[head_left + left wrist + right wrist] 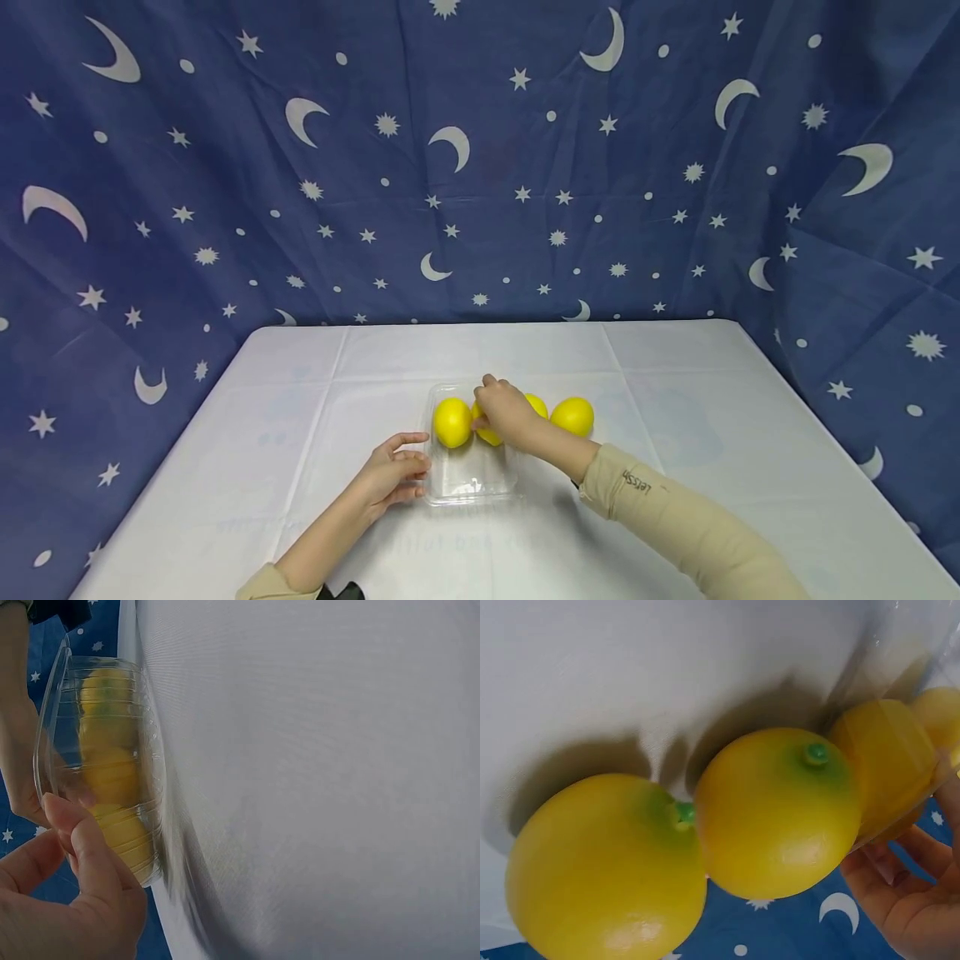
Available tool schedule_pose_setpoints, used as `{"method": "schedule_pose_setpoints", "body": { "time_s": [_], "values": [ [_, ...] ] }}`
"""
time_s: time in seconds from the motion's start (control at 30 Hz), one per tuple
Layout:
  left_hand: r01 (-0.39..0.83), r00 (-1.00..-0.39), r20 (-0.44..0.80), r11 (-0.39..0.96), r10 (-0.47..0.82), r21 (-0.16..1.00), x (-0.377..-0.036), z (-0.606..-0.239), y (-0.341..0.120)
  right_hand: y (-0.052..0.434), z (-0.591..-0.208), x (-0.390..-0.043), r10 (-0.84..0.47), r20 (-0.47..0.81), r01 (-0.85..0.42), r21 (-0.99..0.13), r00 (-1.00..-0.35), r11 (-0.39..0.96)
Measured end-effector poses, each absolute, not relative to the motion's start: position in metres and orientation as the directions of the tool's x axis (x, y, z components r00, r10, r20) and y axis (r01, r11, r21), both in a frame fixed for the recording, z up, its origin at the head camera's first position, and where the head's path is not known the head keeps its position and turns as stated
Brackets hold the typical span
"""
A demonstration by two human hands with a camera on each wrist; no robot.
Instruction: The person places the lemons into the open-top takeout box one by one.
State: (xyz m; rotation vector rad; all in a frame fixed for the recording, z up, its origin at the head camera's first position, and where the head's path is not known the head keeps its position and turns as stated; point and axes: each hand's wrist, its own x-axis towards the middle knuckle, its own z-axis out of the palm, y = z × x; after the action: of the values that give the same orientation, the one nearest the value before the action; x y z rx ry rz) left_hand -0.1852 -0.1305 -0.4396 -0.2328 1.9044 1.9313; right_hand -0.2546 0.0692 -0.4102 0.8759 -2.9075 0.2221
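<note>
Yellow lemons fill this moment, and your right hand [506, 410] is closed over one of them, the held lemon [486, 433], its fingers curled down around the fruit just inside the clear plastic tray [472, 487]. Your left hand [390, 479] lies against the tray's left edge, fingers and thumb lightly pinching the rim; the left wrist view shows a fingertip [71, 817] pressed on the clear wall with yellow fruit behind it.

Outward from there, a first lemon [452, 422] already sits in the tray's far left corner, touching the one you hold. Two more lemons wait on the white tablecloth [675, 392] just beside the tray's right wall: a near lemon [776, 810], partly hidden behind your hand in the head view, and an outer lemon [572, 416] touching it. The tray's near half shows only bare plastic.

As I read it, you are setting the second fruit into the tray, with two still outside. Whether the held lemon already rests on the tray floor I cannot tell. The next move calls for a gentle release so it settles against its neighbour without rolling, a steady left-hand hold on the light tray, then a short reach right to the near lemon.

A blue cloth with moons and stars [480, 167] hangs behind the table.
</note>
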Motion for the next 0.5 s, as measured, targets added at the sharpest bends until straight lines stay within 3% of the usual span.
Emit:
{"method": "schedule_pose_setpoints", "body": {
  "time_s": [0.5],
  "values": [
    [-0.397, -0.899, -0.394, 0.023, 0.190, 0.917, -0.183, -0.439, -0.130, 0.080, -0.408, -0.260, -0.510, 0.100, -0.510, -0.353, -0.854, 0.784]
  ]
}}
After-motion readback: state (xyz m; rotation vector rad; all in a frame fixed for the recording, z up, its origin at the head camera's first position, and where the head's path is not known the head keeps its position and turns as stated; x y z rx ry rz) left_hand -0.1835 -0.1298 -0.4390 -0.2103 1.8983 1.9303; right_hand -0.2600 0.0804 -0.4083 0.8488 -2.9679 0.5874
